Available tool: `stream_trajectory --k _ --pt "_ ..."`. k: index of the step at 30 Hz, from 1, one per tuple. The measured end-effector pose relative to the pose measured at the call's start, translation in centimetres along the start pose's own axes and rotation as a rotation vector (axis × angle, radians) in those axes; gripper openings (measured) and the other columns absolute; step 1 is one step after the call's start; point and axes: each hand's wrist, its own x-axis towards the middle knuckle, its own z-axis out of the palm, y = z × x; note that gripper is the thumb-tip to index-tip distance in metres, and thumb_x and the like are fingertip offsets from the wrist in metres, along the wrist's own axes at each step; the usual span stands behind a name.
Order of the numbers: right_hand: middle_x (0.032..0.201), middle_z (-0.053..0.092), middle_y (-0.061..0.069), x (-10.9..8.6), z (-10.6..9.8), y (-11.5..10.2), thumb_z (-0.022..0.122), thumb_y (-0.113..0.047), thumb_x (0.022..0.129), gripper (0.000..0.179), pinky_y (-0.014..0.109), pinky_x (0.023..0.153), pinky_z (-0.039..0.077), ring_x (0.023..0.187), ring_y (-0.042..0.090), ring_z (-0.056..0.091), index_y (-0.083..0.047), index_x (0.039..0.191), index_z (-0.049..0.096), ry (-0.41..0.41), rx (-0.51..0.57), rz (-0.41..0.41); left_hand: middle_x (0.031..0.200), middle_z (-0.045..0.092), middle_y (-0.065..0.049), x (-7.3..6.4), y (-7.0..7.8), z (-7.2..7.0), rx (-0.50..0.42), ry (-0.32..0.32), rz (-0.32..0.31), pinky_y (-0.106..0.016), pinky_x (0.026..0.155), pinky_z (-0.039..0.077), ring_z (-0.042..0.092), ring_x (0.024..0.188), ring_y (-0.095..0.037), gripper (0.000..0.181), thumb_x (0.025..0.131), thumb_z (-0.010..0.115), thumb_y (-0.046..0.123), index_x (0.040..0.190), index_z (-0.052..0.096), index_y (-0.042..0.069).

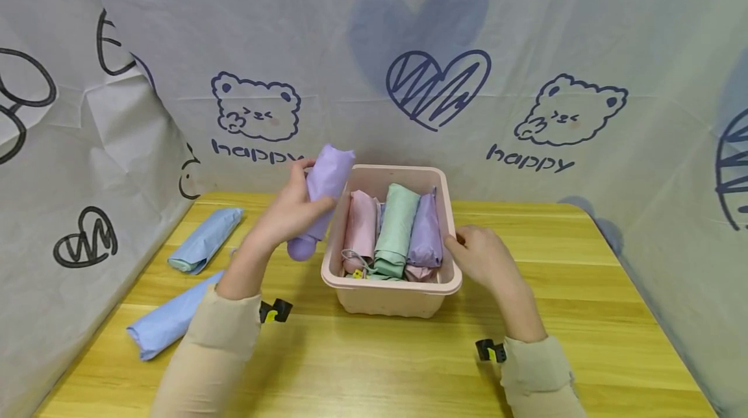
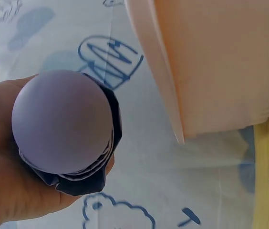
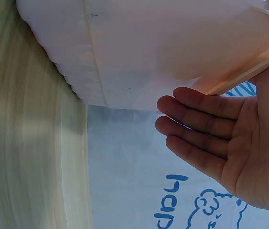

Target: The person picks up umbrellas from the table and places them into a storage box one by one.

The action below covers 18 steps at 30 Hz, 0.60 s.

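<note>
My left hand (image 1: 287, 213) grips a folded purple umbrella (image 1: 330, 174) to the left of a pale pink bin (image 1: 391, 304), raised above the table. In the left wrist view the umbrella's rounded handle end (image 2: 63, 121) faces the camera, with the palm behind it. Inside the bin lie a folded pink umbrella (image 1: 361, 226), a green umbrella (image 1: 397, 223) and another purple umbrella (image 1: 426, 233). My right hand (image 1: 482, 256) is at the bin's right rim. The right wrist view shows its fingers (image 3: 196, 121) extended beside the bin's outer wall, the thumb mostly hidden.
Two folded blue umbrellas lie on the wooden table at the left, a lighter one (image 1: 206, 239) farther back and a bluer one (image 1: 169, 320) nearer, partly behind the left forearm. A printed cloth (image 1: 350, 126) hangs behind the table. A small yellow piece (image 1: 358, 273) shows inside the bin.
</note>
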Motion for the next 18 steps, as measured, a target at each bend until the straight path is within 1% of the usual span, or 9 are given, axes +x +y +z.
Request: stream_trajectory --k 5,11,14,18 --pt "0.072 0.056 0.006 0.0 0.0 0.0 0.051 -0.03 0.105 0.032 0.035 0.059 0.042 0.068 0.022 0.053 -0.007 0.09 0.068 -0.002 0.009 0.002 0.135 0.05 -0.028 0.1 1.4 0.9 0.036 -0.067 0.062 -0.057 0.092 0.053 0.06 0.114 -0.042 0.086 0.093 0.068 0.02 0.159 0.015 0.005" --pt "0.072 0.055 0.006 0.0 0.1 0.0 0.05 -0.032 0.105 0.034 0.035 0.058 0.042 0.068 0.022 0.053 -0.007 0.091 0.068 -0.005 0.009 0.002 0.132 0.052 -0.026 0.2 2.6 1.6 0.055 -0.179 0.127 -0.051 0.084 0.057 0.062 0.109 -0.039 0.084 0.091 0.07 0.016 0.158 0.02 0.006" --pt "0.073 0.057 0.005 0.0 0.1 0.0 0.05 -0.033 0.105 0.035 0.035 0.059 0.041 0.069 0.022 0.054 -0.007 0.093 0.07 0.0 0.003 0.0 0.13 0.053 -0.023 0.2 3.0 2.0 0.074 -0.241 0.18 -0.047 0.082 0.057 0.061 0.108 -0.037 0.082 0.091 0.071 0.014 0.157 0.024 0.01" --pt "0.074 0.057 0.005 0.1 0.1 0.1 0.05 -0.032 0.104 0.035 0.035 0.06 0.042 0.07 0.022 0.054 -0.006 0.094 0.071 0.002 0.006 -0.003 0.13 0.054 -0.018 0.3 3.4 2.6 0.118 -0.322 0.264 -0.045 0.084 0.055 0.06 0.107 -0.032 0.079 0.089 0.073 0.011 0.155 0.03 0.014"
